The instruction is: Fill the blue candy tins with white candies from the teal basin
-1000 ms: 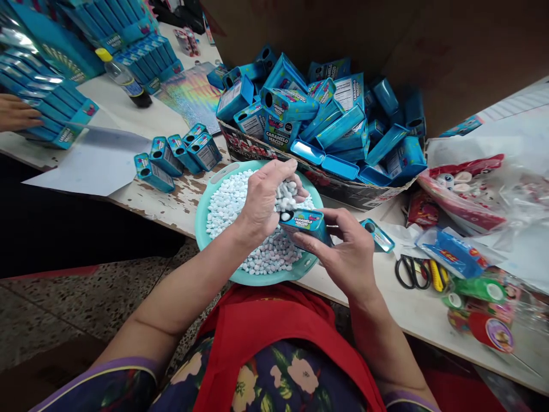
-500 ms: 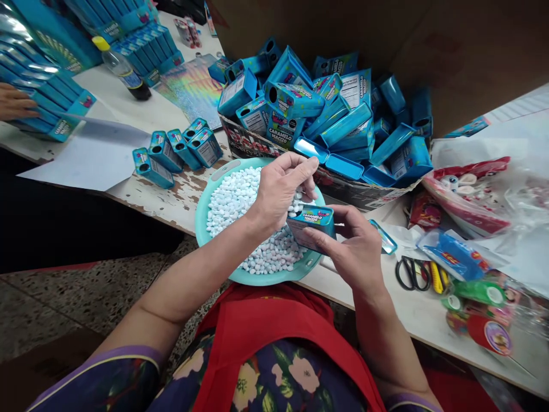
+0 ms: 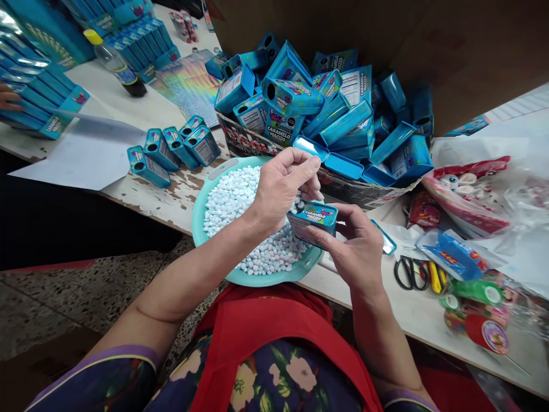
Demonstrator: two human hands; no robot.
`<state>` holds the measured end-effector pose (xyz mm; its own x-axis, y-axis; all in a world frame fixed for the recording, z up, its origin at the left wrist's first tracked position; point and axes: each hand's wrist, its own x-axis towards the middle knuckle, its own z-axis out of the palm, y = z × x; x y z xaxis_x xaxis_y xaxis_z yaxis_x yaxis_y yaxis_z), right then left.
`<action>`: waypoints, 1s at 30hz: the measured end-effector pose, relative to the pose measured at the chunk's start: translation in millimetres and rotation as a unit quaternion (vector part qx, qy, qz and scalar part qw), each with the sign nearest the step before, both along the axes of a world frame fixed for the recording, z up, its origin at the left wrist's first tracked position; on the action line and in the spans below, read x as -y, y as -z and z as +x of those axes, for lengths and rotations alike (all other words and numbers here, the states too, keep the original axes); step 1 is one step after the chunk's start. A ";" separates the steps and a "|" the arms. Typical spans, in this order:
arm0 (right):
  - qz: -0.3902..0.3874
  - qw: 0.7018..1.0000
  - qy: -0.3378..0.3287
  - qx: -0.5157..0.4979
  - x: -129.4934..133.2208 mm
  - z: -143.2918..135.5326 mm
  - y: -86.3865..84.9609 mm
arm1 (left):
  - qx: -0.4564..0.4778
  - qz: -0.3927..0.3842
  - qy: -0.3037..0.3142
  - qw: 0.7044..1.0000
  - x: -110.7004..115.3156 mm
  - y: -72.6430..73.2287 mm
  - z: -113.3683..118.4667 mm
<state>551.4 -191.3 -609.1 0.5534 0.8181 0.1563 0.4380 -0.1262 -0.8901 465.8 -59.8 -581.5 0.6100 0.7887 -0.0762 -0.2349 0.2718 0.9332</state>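
Note:
My right hand [image 3: 358, 243] grips a small blue tin [image 3: 315, 223] by its right end, tilted over the right side of a mint-green bowl [image 3: 199, 214]. The bowl holds many small pale candies [image 3: 234, 197]. My left hand [image 3: 283, 186] is held just above the tin's left end, palm toward it, with thumb and index finger pressed together. A few candies show between that hand and the tin's opening. Whether anything is pinched in the left fingers is hidden.
Behind the bowl, a carton [image 3: 249, 140] overflows with blue tins. Several tins [image 3: 158, 151] stand left of it. A bottle [image 3: 115, 66], paper [image 3: 81, 151] and filled displays lie further left. Scissors [image 3: 412, 273] and a cutter [image 3: 437, 277] lie right. Another person's hand [image 3: 8, 97] is at far left.
The candies at the tin's opening have dropped lower, and fewer show there. The tin and both hands have barely moved. The other person's hand has shifted left.

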 end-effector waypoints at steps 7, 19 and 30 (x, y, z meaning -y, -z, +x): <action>0.027 0.999 0.011 -0.012 -0.1 -0.6 5.9 | 0.021 -0.010 0.017 1.000 -0.2 -1.8 -0.5; 0.053 0.998 0.027 -0.023 3.6 1.0 9.8 | 0.041 0.004 0.044 0.998 2.3 -1.8 3.4; 0.080 0.994 0.026 -0.066 5.3 0.7 16.3 | 0.099 0.009 0.070 0.993 10.0 -6.4 1.9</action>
<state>552.1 -196.6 -625.3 0.6193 0.7575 0.2063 0.3132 0.0026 -0.9497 467.7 -69.7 -575.1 0.7148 0.6958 0.0697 -0.3754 0.2978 0.8777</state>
